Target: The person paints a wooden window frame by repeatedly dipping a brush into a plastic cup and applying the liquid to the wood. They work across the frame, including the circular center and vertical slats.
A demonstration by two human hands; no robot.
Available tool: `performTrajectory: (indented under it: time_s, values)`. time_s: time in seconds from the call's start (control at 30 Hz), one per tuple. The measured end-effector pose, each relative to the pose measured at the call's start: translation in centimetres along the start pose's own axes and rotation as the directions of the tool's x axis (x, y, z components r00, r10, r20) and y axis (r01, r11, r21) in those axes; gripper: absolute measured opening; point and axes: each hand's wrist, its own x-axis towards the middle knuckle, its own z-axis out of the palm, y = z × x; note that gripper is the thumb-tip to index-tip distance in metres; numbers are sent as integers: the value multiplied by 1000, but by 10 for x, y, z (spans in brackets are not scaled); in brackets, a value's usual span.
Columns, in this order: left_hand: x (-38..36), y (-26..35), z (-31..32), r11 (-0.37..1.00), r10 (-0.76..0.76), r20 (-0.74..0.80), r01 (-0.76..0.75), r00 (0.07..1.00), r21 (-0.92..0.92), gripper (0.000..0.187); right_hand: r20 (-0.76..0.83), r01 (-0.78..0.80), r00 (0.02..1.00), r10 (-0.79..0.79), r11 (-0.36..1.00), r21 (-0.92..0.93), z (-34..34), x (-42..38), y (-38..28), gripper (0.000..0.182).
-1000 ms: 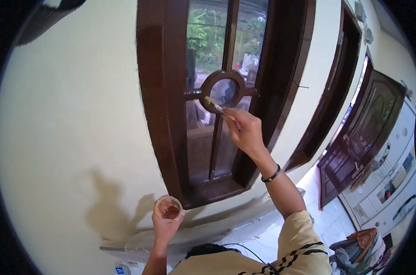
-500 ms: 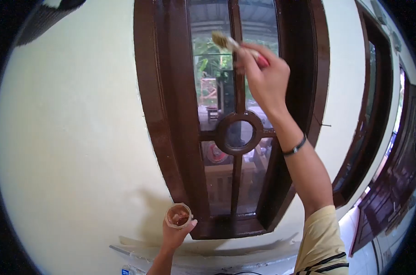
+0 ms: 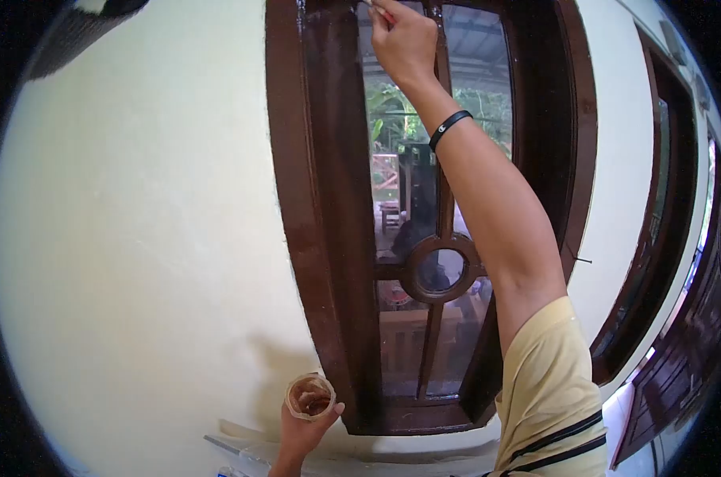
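High at the top edge, my right hand point(image 3: 405, 41) is closed round a paintbrush point(image 3: 385, 13); a bit of its red handle shows and the bristles lie beyond the view. It is raised against the upper part of a dark brown wooden window frame point(image 3: 332, 199) with glass panes. Low down, my left hand point(image 3: 303, 433) grips a small clear cup point(image 3: 311, 397) with brown liquid at the bottom and brown smears inside. The cup is held close to the lower left corner of the frame, its mouth facing up.
A cream wall point(image 3: 138, 238) surrounds the frame. A nail point(image 3: 584, 260) sticks out to the right of it. Farther right are a second brown window frame point(image 3: 650, 230) and a dark panelled door point(image 3: 666, 389). A pale ledge point(image 3: 360, 461) runs below.
My right hand has moved up and to the left with the paintbrush, to the top of the frame. The view has shifted, so the window sits lower and farther right. The cup stays in my left hand.
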Motion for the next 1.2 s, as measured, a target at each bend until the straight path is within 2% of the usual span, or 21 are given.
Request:
performTrajectory:
  time_s: [0.07,0.17,0.27,0.4,0.57,0.8,0.9,1.1,1.2]
  values:
    - [2,3,-7,1000,-19,9,19,1000,-3,57,-24,80,996,-83,990,-119,13,-6,10,19]
    - [2,6,-17,1000,12,-7,-12,1000,4,59,-32,190,980,-197,970,-149,39,-12,45,14]
    - [4,4,-24,999,-5,-2,5,1000,-32,60,-12,201,978,-207,963,-178,45,-17,45,17]
    - [5,4,-28,999,43,4,-43,999,-12,61,-27,198,978,-209,957,-212,51,-17,43,18]
    - [2,5,-28,1000,-1,-2,1,1000,10,63,-5,157,987,-161,970,-187,54,-25,42,19]
    - [1,3,-26,1000,17,-10,-17,1000,-3,64,3,65,998,-65,994,-84,49,-33,42,20]
    - [0,6,-24,1000,10,-21,-10,1000,6,64,32,77,997,-75,995,-67,42,-36,42,19]
    - [0,0,-22,999,-27,-15,28,1000,42,67,97,-28,995,16,992,119,13,-37,33,19]
    - [-2,2,-20,997,-44,-25,46,999,56,67,69,-191,981,181,967,167,-4,-25,28,18]
